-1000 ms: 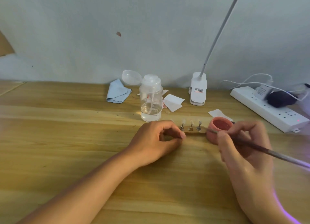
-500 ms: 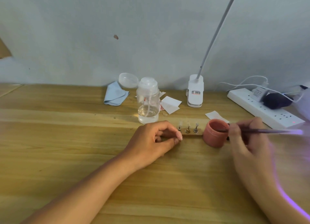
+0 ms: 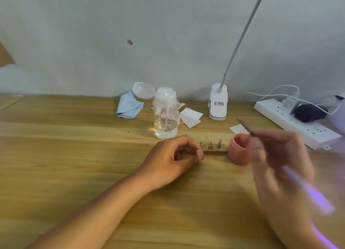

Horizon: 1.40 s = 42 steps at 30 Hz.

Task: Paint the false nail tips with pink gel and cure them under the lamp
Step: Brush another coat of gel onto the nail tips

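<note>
Below pale wall [image 3: 168,34], wooden table [image 3: 65,164], jar [image 3: 238,152]

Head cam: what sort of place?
Likely a home nail-art desk: wooden table against a plain wall, nail tips on a stand beside a pink gel pot, clip lamp and power strip behind.

On my feed I'm seeing a matt wood-grain table [image 3: 74,155], clear glossy plastic bottle [image 3: 165,118], soft blue cloth [image 3: 128,107], shiny metal nail stands [image 3: 210,146], matt pink jar [image 3: 237,153].

Three nail tips [image 3: 210,140] upright on wooden strip [image 3: 214,152]; open pink gel pot [image 3: 238,151] beside; brush [image 3: 244,126] above, blurred.
</note>
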Each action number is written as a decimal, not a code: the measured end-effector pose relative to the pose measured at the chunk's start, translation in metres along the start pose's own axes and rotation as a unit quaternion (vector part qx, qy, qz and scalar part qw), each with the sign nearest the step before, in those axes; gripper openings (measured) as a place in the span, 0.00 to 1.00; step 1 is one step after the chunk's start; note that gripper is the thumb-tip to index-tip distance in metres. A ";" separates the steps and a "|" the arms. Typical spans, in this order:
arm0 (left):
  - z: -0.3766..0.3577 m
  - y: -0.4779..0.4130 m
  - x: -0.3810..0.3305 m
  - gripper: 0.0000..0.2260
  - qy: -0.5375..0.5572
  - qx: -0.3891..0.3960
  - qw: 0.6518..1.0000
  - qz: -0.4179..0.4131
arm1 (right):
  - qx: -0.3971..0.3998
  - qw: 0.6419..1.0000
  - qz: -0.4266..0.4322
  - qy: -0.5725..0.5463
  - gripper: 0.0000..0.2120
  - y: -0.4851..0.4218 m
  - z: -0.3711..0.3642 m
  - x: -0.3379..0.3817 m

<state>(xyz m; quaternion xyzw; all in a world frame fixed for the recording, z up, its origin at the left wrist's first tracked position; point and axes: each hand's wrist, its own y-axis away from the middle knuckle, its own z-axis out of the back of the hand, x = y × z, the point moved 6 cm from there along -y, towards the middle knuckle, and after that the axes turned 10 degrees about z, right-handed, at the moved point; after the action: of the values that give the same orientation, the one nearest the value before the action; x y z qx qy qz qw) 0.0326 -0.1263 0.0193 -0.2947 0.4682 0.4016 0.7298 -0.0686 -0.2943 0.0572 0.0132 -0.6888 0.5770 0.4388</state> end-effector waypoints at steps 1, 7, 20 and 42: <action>0.000 0.000 -0.001 0.05 0.003 -0.001 1.000 -0.003 | 0.004 0.999 -0.026 -0.024 0.05 0.004 -0.006 0.000; 0.001 0.001 -0.002 0.04 0.025 -0.001 1.000 0.009 | 0.049 0.958 -0.254 -0.125 0.10 0.013 -0.023 -0.023; 0.001 0.001 0.000 0.07 0.039 -0.002 0.999 0.021 | 0.104 0.950 -0.258 -0.141 0.02 0.022 -0.025 -0.019; 0.002 0.000 0.000 0.10 0.005 -0.013 1.000 0.018 | 0.125 0.966 -0.165 -0.153 0.11 0.016 -0.024 -0.016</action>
<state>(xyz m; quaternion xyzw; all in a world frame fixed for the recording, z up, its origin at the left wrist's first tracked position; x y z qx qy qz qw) 0.0335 -0.1251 0.0197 -0.2977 0.4718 0.4197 0.7160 -0.0531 -0.2778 0.0330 0.2696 -0.6584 0.5694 0.4118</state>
